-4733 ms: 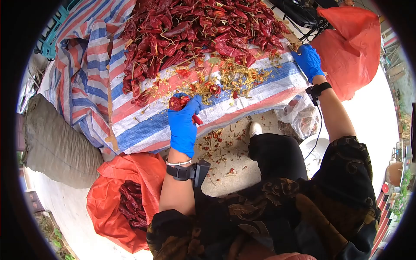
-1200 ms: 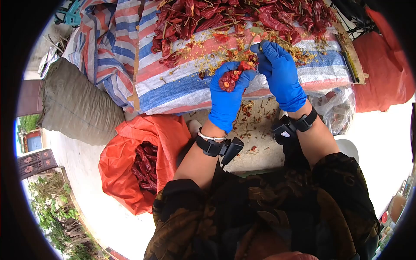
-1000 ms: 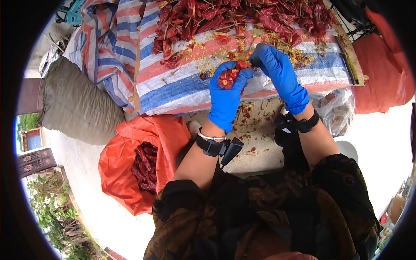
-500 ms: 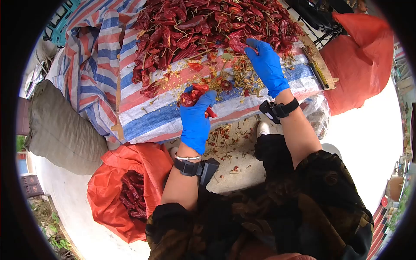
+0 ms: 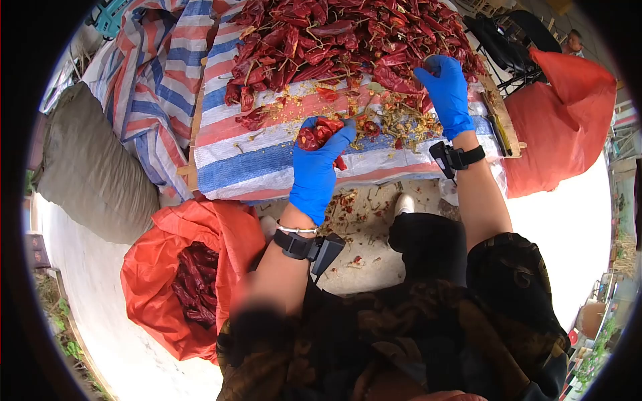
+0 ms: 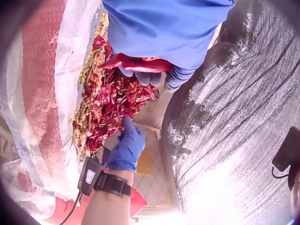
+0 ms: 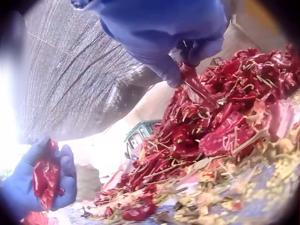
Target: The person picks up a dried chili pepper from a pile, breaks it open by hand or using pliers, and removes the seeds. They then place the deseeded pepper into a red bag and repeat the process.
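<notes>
Head view: left hand [image 5: 315,175], blue-gloved, at centre of frame, fingers curled round several red dried peppers [image 5: 317,136]; one pepper tip projects below the palm. Right hand [image 5: 447,95], also gloved, at upper right of centre, by the edge of the pepper pile [image 5: 334,48]. Right wrist view: its fingertips pinch one wrinkled pepper [image 7: 197,90], lower end against the pile. Pile occupies top centre of the head view, on a striped sheet [image 5: 249,168] of red, white and blue. Pale seeds and stem scraps [image 5: 396,120] lie on the sheet between pile and near edge. Yellow-and-black tool [image 5: 499,134] at the right edge, on a board. Open red sack [image 5: 150,284], lower left, contains whole peppers [image 5: 195,284]. Full grey-green sack [image 5: 97,177] at left; second red sack [image 5: 558,134] at upper right.
</notes>
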{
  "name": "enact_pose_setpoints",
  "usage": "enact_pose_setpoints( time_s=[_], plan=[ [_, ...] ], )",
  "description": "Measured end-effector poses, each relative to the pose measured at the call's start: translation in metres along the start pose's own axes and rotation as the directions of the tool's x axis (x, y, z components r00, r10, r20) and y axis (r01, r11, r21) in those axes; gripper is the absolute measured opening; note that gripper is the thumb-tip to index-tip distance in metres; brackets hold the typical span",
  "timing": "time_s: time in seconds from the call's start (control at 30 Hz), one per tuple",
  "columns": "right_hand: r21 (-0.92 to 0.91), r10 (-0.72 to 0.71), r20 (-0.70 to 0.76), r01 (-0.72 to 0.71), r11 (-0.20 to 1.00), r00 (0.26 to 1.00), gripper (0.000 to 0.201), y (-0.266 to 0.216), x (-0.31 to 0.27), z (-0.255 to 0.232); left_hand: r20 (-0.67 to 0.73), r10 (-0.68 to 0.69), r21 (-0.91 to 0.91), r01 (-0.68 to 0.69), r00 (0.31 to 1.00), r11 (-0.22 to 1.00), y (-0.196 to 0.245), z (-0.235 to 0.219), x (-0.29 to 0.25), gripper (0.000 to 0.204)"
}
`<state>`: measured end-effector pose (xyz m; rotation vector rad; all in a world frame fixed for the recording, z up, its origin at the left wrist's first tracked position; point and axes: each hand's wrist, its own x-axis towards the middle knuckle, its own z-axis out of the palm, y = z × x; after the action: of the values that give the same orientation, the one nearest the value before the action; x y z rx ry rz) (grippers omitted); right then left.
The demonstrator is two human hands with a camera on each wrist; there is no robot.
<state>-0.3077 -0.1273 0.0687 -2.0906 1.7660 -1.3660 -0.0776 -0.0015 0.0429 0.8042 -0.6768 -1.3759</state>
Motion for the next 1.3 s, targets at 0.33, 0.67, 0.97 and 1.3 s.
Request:
enact_pose_setpoints(
  time_s=[0.33,0.67,0.97,1.3],
  plan=[
    [0.691,0.206,0.324,-0.38,0.615,0.923,0.021,-0.112,-0.101,0.015,0.099,0.128,0.2,-0.146,0.987,0.969,-0.004,0.008,-0.01,0.036],
    [0.703,0.015,0.396,-0.314,0.638,0.918,0.009,-0.089,-0.093,0.014,0.181,-0.079,0.052,0.071,0.98,0.996,-0.003,0.002,-0.003,0.027],
    [0.665,0.106,0.742,-0.747,0.007,0.661,0.015,-0.084,-0.1,0.002,0.229,-0.169,0.134,0.141,0.959,0.981,-0.011,0.012,-0.009,0.017],
    [0.56,0.299,0.826,-0.753,-0.345,0.478,0.019,-0.096,-0.107,0.003,0.131,-0.174,-0.054,0.183,0.976,0.982,-0.022,0.017,-0.016,0.016]
  ],
)
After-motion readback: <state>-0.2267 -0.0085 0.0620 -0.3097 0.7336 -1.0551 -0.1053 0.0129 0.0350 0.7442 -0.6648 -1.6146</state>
